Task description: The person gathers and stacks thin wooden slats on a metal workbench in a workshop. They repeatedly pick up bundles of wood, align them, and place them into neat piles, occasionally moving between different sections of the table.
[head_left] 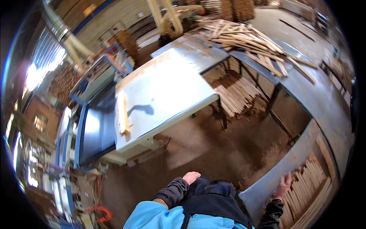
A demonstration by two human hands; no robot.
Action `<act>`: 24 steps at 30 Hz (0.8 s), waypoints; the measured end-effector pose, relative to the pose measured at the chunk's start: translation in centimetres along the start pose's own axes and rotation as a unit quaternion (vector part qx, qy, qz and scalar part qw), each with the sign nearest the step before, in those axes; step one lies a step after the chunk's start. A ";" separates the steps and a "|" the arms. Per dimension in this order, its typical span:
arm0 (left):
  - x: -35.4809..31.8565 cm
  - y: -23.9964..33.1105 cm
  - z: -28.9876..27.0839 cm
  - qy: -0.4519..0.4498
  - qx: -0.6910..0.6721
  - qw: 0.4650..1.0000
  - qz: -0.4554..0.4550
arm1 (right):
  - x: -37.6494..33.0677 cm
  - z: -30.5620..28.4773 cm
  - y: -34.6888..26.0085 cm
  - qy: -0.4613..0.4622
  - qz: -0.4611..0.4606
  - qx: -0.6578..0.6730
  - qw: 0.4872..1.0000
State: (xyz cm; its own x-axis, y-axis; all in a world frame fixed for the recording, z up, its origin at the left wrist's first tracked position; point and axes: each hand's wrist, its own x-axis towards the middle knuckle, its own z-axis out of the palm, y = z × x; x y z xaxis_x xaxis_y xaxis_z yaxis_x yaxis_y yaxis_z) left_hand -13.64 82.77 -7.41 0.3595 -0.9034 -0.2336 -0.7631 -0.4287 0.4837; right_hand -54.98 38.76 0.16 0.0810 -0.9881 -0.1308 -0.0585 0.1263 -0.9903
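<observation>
My right hand (pixel 283 186) is at the lower right, its fingers stretched out against the near ends of a row of wooden strips (pixel 308 184). These strips lie side by side on a metal-topped table (pixel 263 191). No strip is lifted in that hand. My left hand (pixel 191 177) hangs before my body, over the dark trousers, away from any wood. Its fingers are mostly hidden, and nothing shows in it.
A pale machine table (pixel 171 95) ahead bears one wooden strip (pixel 122 114) on its left edge. Loose strips (pixel 251 38) pile up on the far metal table (pixel 297 84). More strips (pixel 238 95) are stacked low beneath. An orange hose (pixel 103 214) lies at lower left.
</observation>
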 end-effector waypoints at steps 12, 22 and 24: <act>-26.3 -10.7 10.1 0.018 -0.462 0.702 -0.541 | -15.0 33.4 -6.5 -0.462 0.014 -0.202 0.864; -32.4 -16.1 -6.4 0.460 -0.550 0.547 -0.433 | -34.9 57.0 -13.3 -0.669 -0.108 -0.177 0.714; -31.1 -14.7 -17.3 0.547 -0.461 0.608 -0.345 | -38.4 61.4 -15.5 -0.697 -0.138 -0.179 0.680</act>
State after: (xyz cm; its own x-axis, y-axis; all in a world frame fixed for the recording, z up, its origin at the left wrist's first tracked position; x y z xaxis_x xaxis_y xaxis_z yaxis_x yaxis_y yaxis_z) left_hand -4.29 117.11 7.38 0.9496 0.2472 -0.1927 0.2163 -0.0720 0.9737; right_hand 3.87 80.13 17.58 0.9885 0.1062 -0.1076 -0.0680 -0.3231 -0.9439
